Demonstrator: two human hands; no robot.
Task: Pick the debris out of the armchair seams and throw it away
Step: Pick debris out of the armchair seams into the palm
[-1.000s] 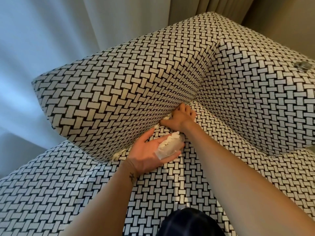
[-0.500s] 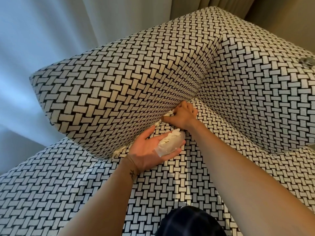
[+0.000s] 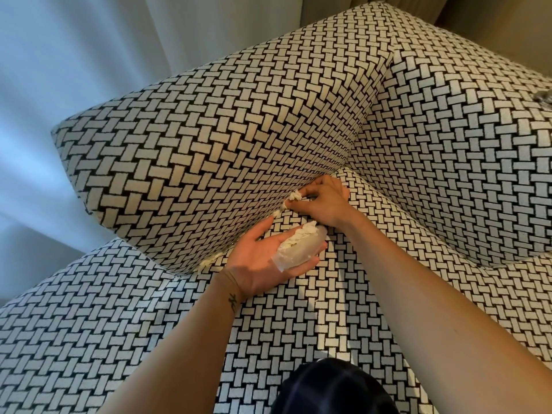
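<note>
Your right hand (image 3: 324,206) pinches a tuft of white debris (image 3: 294,196) between thumb and fingertips, right at the seam (image 3: 339,171) where the armchair (image 3: 298,312) side meets the seat. Just below it, your left hand (image 3: 257,264) lies palm up with fingers relaxed, carrying a clear wrapper (image 3: 300,253) heaped with collected scraps (image 3: 301,234). Another scrap (image 3: 206,265) pokes from the seam just left of that hand's wrist.

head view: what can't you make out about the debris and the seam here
Seam: head view, armrest presses onto seat, hiding anything deeper.
Scrap: head view, pinching right hand covers part of it.
Shiny thing: head view, cut by right edge, too small to name.
Load on left hand: head view, blurred; wrapper or foam, cannot tell.
</note>
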